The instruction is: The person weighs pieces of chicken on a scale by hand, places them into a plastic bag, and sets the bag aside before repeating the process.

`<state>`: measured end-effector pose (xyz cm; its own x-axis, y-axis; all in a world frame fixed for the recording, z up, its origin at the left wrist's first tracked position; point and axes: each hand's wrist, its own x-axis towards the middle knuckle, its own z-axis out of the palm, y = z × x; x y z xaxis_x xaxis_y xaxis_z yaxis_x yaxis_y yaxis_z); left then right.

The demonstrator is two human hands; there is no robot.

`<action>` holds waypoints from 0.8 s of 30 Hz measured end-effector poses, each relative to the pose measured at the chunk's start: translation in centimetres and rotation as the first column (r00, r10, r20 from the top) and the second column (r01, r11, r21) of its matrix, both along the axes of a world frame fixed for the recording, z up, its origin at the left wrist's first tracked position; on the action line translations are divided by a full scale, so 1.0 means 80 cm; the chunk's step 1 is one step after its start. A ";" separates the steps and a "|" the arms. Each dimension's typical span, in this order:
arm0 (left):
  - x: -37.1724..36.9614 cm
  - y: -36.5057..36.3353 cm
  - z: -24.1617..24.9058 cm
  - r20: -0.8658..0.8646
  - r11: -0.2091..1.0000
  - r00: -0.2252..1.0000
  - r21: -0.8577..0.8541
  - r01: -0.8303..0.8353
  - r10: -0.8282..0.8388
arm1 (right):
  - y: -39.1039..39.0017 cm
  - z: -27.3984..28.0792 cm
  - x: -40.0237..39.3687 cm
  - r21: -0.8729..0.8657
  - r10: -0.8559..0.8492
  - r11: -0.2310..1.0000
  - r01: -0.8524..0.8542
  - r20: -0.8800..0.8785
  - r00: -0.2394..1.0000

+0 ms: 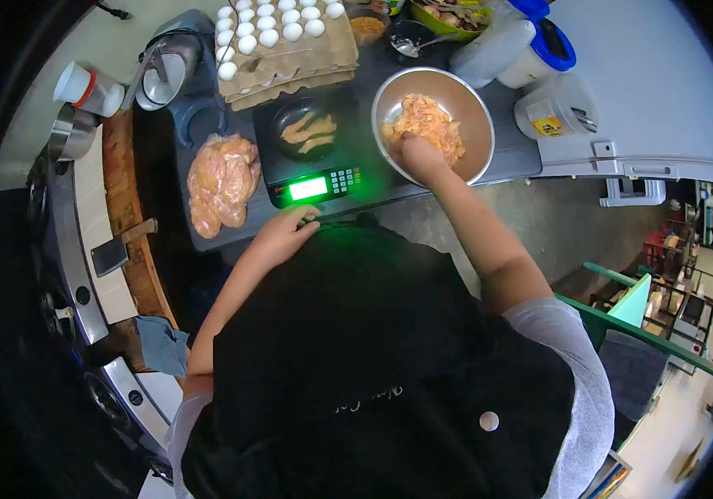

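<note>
My right hand (420, 156) reaches into a steel bowl (484, 125), its fingers closed on seasoned raw meat strips (429, 116) that look like chicken. Fingertips are partly hidden in the meat. My left hand (292, 229) rests at the counter's front edge, just below the digital scale (277, 193), fingers loosely apart with nothing in them. On the scale sits a dark round dish (286, 116) holding a few pale meat strips (311, 131). The scale's display glows green. Left of it lies a clear plastic bag of raw meat (223, 185).
Stacked trays of eggs (290, 50) stand behind the scale. A lidded white tub (531, 68) and a clear container (552, 108) are right of the bowl. A cleaver (115, 251) lies on the left-hand surface. A white chest (648, 83) borders the counter at right.
</note>
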<state>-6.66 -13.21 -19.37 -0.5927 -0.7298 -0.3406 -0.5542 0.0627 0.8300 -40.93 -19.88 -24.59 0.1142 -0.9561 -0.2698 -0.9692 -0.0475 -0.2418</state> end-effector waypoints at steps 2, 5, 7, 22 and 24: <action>-0.003 0.003 -0.007 0.019 0.997 1.000 -0.071 -0.002 0.003 | -0.008 -0.018 -0.017 -0.016 0.109 0.994 -0.111 -0.072 0.991; -0.008 0.008 -0.006 -0.003 0.998 1.000 -0.060 -0.017 0.017 | -0.015 -0.028 -0.049 -0.075 -0.068 0.994 0.077 0.117 0.991; -0.010 0.011 -0.006 -0.021 0.997 0.999 -0.065 -0.035 0.033 | -0.008 0.024 -0.051 0.063 -0.349 0.937 0.344 0.233 0.908; -0.002 0.008 -0.002 -0.001 0.998 1.000 -0.052 -0.029 0.029 | -0.008 0.103 -0.034 -0.034 -0.298 0.887 0.460 0.721 0.626; 0.004 0.007 -0.002 0.005 0.998 0.999 -0.053 -0.034 0.034 | -0.016 0.100 -0.017 -0.145 -0.231 0.887 0.438 0.682 0.694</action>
